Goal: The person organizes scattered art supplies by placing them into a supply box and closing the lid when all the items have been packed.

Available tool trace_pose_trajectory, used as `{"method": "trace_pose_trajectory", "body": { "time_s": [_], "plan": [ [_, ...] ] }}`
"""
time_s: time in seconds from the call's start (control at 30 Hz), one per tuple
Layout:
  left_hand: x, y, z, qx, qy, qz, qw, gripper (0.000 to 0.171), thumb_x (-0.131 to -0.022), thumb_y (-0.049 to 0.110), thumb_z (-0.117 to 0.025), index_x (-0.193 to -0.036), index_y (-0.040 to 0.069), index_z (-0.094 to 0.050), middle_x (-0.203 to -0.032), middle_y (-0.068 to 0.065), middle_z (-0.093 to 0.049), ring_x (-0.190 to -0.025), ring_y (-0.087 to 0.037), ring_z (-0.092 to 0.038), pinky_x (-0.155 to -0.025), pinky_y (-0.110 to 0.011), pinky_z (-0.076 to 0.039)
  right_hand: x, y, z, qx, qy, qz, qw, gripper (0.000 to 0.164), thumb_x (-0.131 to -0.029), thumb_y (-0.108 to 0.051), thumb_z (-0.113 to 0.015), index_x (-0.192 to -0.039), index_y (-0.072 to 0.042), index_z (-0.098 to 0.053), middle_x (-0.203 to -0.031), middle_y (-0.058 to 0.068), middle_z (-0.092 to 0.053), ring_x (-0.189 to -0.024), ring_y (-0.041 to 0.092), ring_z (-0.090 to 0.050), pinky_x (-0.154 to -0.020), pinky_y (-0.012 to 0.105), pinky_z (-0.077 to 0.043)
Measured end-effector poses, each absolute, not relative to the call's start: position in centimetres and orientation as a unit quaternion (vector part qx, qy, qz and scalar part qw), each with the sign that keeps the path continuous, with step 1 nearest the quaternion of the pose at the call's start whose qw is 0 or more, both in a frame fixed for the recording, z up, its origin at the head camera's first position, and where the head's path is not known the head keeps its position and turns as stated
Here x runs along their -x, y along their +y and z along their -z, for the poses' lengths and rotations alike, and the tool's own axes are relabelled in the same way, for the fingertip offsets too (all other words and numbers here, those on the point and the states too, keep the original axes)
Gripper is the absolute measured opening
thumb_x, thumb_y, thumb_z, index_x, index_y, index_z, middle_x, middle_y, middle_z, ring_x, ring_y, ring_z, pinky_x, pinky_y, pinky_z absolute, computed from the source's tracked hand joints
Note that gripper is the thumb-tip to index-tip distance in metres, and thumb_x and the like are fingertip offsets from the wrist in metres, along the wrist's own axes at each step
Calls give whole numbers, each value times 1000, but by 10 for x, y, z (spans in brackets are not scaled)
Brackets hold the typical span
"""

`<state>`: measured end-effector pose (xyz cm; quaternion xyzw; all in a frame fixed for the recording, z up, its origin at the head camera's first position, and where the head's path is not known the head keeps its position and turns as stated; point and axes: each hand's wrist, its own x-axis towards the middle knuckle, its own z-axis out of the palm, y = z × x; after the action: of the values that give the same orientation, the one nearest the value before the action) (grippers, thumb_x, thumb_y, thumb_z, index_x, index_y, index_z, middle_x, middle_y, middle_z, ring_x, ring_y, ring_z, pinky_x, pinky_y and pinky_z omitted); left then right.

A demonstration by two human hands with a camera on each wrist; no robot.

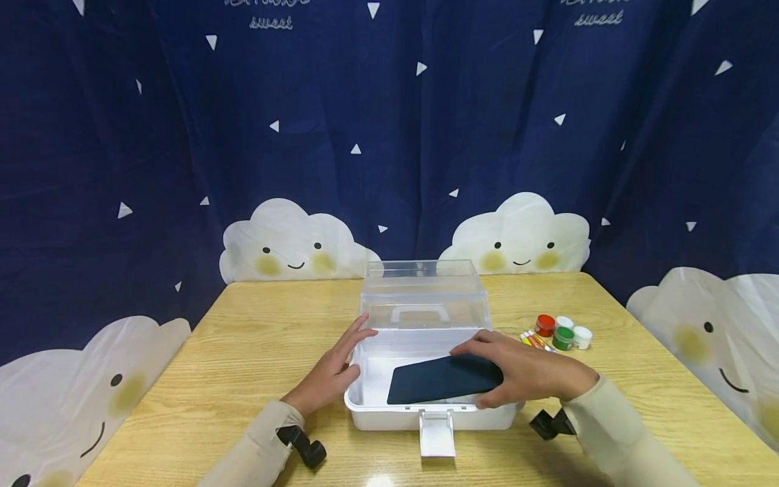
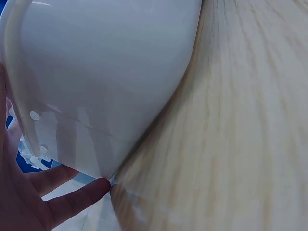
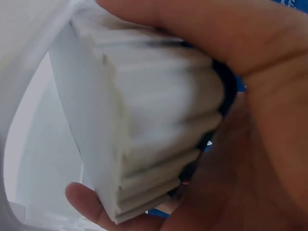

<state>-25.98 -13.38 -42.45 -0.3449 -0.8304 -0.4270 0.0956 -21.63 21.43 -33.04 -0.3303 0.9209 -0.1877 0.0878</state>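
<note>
A white plastic box [image 1: 380, 419] stands on the table with its clear lid [image 1: 426, 279] raised at the back and its front latch [image 1: 437, 439] hanging down. My right hand [image 1: 529, 368] grips the right end of a dark-faced block [image 1: 429, 381], thumb at the near side and fingers at the far side. The block lies tilted in the box opening; the right wrist view shows its ridged white end [image 3: 159, 106]. What kind of thing it is, I cannot tell. At the box's left rim is my left hand [image 1: 328, 375], fingers spread and touching the box.
Right of the box stand small jars with a red lid [image 1: 545, 325], a green lid [image 1: 563, 338] and white lids [image 1: 582, 337]. Several small coloured tubes [image 1: 537, 341] lie beside them. A dark blue curtain [image 1: 389, 135] with clouds hangs behind the wooden table [image 1: 274, 318].
</note>
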Motion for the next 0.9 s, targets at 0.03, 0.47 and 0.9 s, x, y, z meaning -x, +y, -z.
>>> {"method": "trace_pose_trajectory", "body": {
  "time_s": [0.03,0.47,0.9],
  "plan": [
    [256,-133,420,345,-829,429,95,64,-84,-9,-48,-142,17,-43,-160,-5,-17,-137,-29,-34,-70,-27,-41,217,215,330,323,921,194,99,68,-76,-44,-77,-136,-28,-51,-131,-2,-46,-109,19,-47,-92,49,-43],
    [245,-131,406,345,-828,433,87,61,-84,-10,-47,-141,11,-44,-160,-10,-17,-133,-31,-37,-70,-28,-41,216,221,323,294,927,198,124,72,-72,-44,-81,-135,-24,-52,-129,0,-49,-109,21,-48,-95,52,-42],
    [246,-131,407,341,-829,435,88,61,-84,-10,-47,-141,11,-45,-160,-9,-18,-126,-28,-42,-62,-25,-40,211,233,316,295,925,201,133,70,-72,-31,-81,-134,-22,-51,-119,0,-46,-102,20,-50,-86,44,-45]
  ]
}}
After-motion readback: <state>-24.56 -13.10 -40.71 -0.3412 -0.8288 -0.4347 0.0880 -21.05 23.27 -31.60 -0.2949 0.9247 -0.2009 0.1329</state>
